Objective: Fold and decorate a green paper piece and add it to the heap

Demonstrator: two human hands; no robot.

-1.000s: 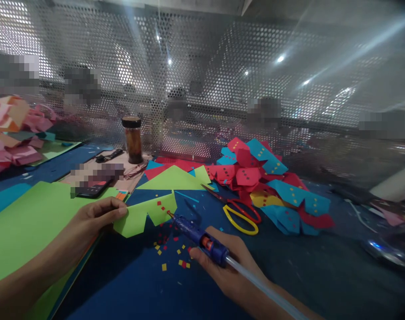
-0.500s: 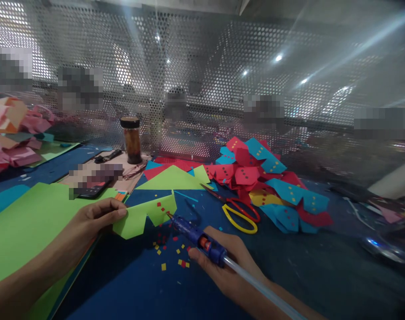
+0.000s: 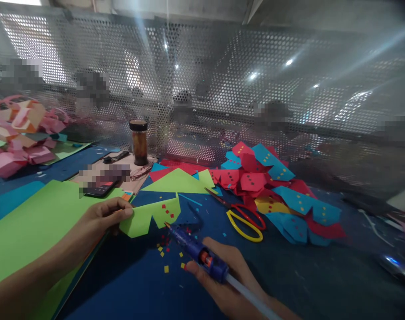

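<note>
Between thumb and fingers, my left hand (image 3: 110, 215) pinches the left end of a light green paper cutout (image 3: 138, 221). The cutout has a notch in its lower edge and a few small red squares near its right end. My right hand (image 3: 227, 271) is wrapped around a blue glue gun (image 3: 195, 246), with a clear glue stick (image 3: 245, 291) coming out of its back. The gun's nozzle points up and left, at the cutout's lower right edge. Small yellow and red paper squares (image 3: 166, 269) lie scattered on the blue table under the nozzle.
Scissors (image 3: 245, 224) with red and yellow handles lie right of the cutout. Behind them is a pile of red and blue paper pieces (image 3: 252, 180). A jar (image 3: 139, 142), a phone (image 3: 102, 184) and green sheets (image 3: 38, 226) are to the left. A perforated metal panel (image 3: 202, 89) stands behind.
The glue gun's nozzle has shifted from the red squares at the cutout's right end down and left to its lower edge. The whole view has swung slightly left.
</note>
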